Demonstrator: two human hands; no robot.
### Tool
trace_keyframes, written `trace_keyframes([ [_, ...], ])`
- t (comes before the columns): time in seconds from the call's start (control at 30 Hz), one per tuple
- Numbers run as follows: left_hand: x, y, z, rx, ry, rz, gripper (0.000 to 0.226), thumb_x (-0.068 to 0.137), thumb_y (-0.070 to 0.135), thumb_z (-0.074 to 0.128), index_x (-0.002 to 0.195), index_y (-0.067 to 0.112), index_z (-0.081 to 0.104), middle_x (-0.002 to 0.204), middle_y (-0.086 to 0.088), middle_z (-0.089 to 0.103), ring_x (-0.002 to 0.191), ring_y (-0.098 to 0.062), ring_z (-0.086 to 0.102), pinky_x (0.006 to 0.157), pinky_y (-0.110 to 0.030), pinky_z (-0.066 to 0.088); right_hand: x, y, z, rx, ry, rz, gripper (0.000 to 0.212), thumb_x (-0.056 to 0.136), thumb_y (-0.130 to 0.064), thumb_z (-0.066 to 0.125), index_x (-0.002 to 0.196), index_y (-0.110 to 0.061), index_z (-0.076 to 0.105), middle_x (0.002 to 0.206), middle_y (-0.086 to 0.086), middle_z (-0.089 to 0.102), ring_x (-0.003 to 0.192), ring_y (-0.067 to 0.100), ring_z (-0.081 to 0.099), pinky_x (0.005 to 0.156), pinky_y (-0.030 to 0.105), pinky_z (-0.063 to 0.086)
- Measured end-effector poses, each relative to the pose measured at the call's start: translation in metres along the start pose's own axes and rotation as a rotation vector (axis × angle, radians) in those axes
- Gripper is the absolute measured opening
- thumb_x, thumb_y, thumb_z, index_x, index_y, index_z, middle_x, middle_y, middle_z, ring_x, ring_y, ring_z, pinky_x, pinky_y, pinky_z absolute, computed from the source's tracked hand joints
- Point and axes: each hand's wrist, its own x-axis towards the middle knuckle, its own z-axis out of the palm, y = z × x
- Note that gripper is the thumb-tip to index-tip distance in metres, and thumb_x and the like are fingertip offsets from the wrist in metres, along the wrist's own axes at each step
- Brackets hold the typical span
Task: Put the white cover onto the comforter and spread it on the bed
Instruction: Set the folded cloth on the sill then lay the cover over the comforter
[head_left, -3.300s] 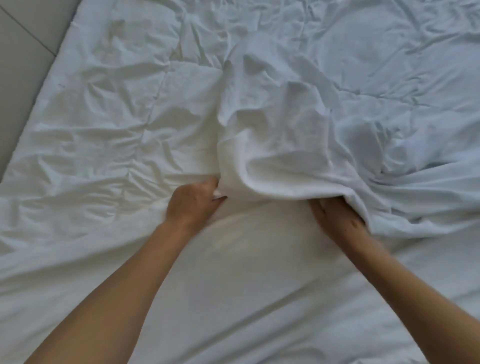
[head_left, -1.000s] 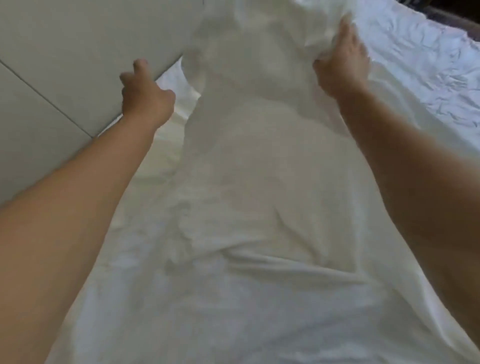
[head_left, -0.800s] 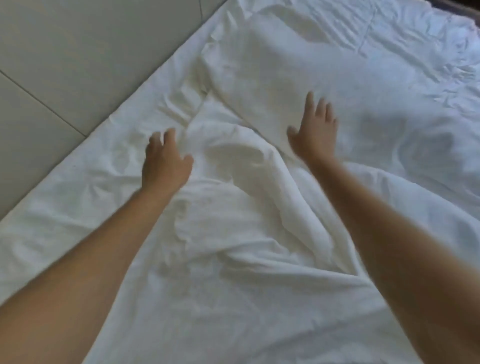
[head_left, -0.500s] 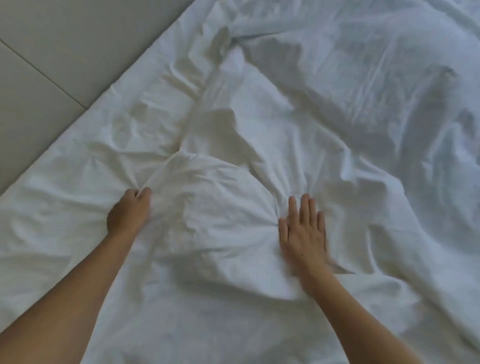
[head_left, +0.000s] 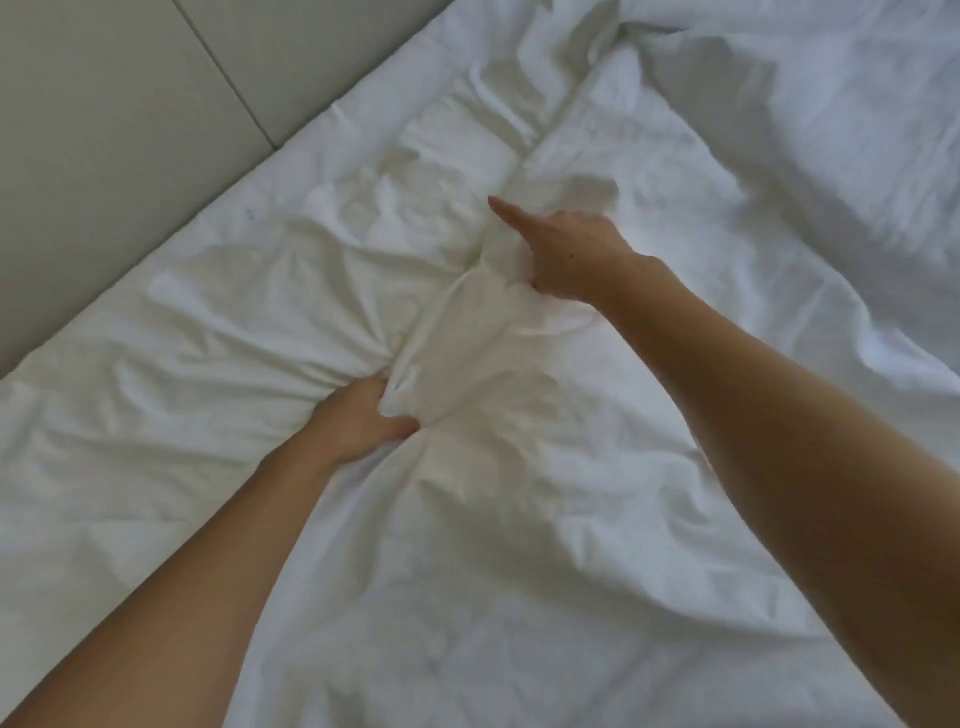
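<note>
The white cover (head_left: 519, 519) lies crumpled over the bed, with the comforter (head_left: 483, 353) bulging as a padded ridge under it between my hands. My left hand (head_left: 358, 421) grips a bunch of the cover and the padding at the near end of the ridge, creases fanning out from it. My right hand (head_left: 566, 254) holds a fold of the cover at the far end of the ridge, its index finger stretched out to the left. The comforter itself is hidden inside the fabric.
A pale tiled floor (head_left: 130, 130) shows at the upper left, beyond the bed's left edge (head_left: 291, 150). More wrinkled white bedding (head_left: 779, 156) spreads to the right and far side.
After a lift and shake of the cover a second ago, both hands came down on it. My right hand moved from lying flat to gripping a fold farther away; my left shifted right and bunched the fabric.
</note>
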Motion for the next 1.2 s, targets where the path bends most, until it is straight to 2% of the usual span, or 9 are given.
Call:
trace_keyframes([
  [0.13, 0.001, -0.007, -0.003, 0.025, -0.037, 0.077, 0.051, 0.092, 0.035, 0.061, 0.138, 0.016, 0.05, 0.133, -0.006, 0.058, 0.121, -0.026, 0.054, 0.1, -0.035, 0.042, 0.015, -0.007, 0.008, -0.062, -0.129, 0.101, 0.03, 0.094, -0.025, 0.045, 0.123, -0.024, 0.051, 0.109, 0.012, 0.061, 0.099, 0.034, 0.056, 0.074, 0.036, 0.04],
  [0.33, 0.001, 0.009, -0.087, 0.637, 0.379, 0.161, 0.038, 0.102, 0.04, 0.038, 0.112, 0.013, 0.063, 0.104, -0.015, 0.064, 0.092, -0.034, 0.061, 0.072, -0.035, 0.041, 0.003, 0.012, -0.055, 0.233, 0.339, 0.262, 0.025, 0.078, -0.01, 0.055, 0.102, -0.017, 0.059, 0.079, 0.006, 0.058, 0.084, 0.026, 0.059, 0.066, 0.031, 0.039],
  [0.43, 0.016, 0.007, -0.125, 0.715, 0.595, 0.159, 0.033, 0.102, 0.032, 0.043, 0.099, 0.007, 0.065, 0.093, -0.017, 0.064, 0.074, -0.029, 0.054, 0.063, -0.033, 0.031, 0.042, 0.047, -0.1, 0.549, 0.768, 0.534, 0.03, 0.069, -0.041, 0.042, 0.094, -0.028, 0.052, 0.074, -0.012, 0.05, 0.076, 0.013, 0.051, 0.072, 0.037, 0.052],
  [0.53, 0.033, 0.007, -0.096, 0.555, 0.597, 0.05, 0.019, 0.1, 0.016, 0.045, 0.102, 0.006, 0.061, 0.097, -0.018, 0.064, 0.084, -0.035, 0.06, 0.064, -0.034, 0.035, 0.076, 0.06, -0.118, 0.661, 0.53, 0.641, 0.073, 0.07, -0.064, 0.044, 0.131, -0.025, 0.042, 0.111, -0.007, 0.058, 0.103, 0.02, 0.055, 0.097, 0.039, 0.048],
  [0.6, 0.039, 0.004, -0.066, 0.445, 0.584, -0.038, 0.019, 0.099, 0.012, 0.043, 0.112, 0.005, 0.057, 0.109, -0.02, 0.058, 0.094, -0.04, 0.06, 0.071, -0.04, 0.041, 0.085, 0.039, -0.089, 0.555, 0.243, 0.549, 0.088, 0.089, -0.049, 0.057, 0.154, -0.015, 0.007, 0.155, 0.016, 0.025, 0.138, 0.031, 0.032, 0.113, 0.04, 0.031],
  [0.77, 0.051, -0.01, -0.051, 0.466, 0.578, -0.09, 0.025, 0.097, 0.008, 0.044, 0.121, 0.003, 0.049, 0.121, -0.022, 0.046, 0.102, -0.046, 0.056, 0.081, -0.049, 0.044, 0.049, -0.004, 0.04, 0.328, -0.093, 0.384, 0.076, 0.095, -0.053, 0.041, 0.154, -0.018, 0.008, 0.159, 0.016, 0.008, 0.147, 0.031, 0.009, 0.118, 0.046, 0.011],
  [0.9, 0.052, -0.011, -0.053, 0.466, 0.567, -0.072, 0.023, 0.1, 0.011, 0.042, 0.119, 0.003, 0.05, 0.12, -0.022, 0.046, 0.101, -0.047, 0.057, 0.079, -0.05, 0.043, 0.03, -0.018, 0.072, 0.195, -0.034, 0.407, 0.073, 0.097, -0.054, 0.029, 0.154, -0.022, -0.004, 0.16, 0.011, -0.013, 0.148, 0.025, -0.01, 0.117, 0.05, -0.003],
  [1.1, 0.042, -0.013, -0.081, 0.329, 0.478, -0.08, 0.034, 0.087, 0.034, 0.064, 0.109, 0.007, 0.063, 0.105, -0.014, 0.062, 0.107, -0.036, 0.053, 0.082, -0.038, 0.04, 0.004, -0.032, 0.051, 0.298, -0.084, 0.439, 0.065, 0.096, -0.04, 0.041, 0.152, -0.02, 0.014, 0.159, 0.016, 0.007, 0.147, 0.029, 0.008, 0.115, 0.049, 0.016],
  [1.2, 0.025, -0.027, -0.101, 0.087, 0.336, -0.061, 0.032, 0.081, 0.037, 0.073, 0.097, 0.014, 0.057, 0.089, -0.005, 0.063, 0.083, -0.025, 0.059, 0.067, -0.032, 0.043, -0.008, -0.075, 0.026, 0.503, 0.327, 0.381, 0.049, 0.092, -0.022, 0.055, 0.14, -0.02, 0.042, 0.143, 0.005, 0.043, 0.128, 0.023, 0.044, 0.095, 0.034, 0.039],
])
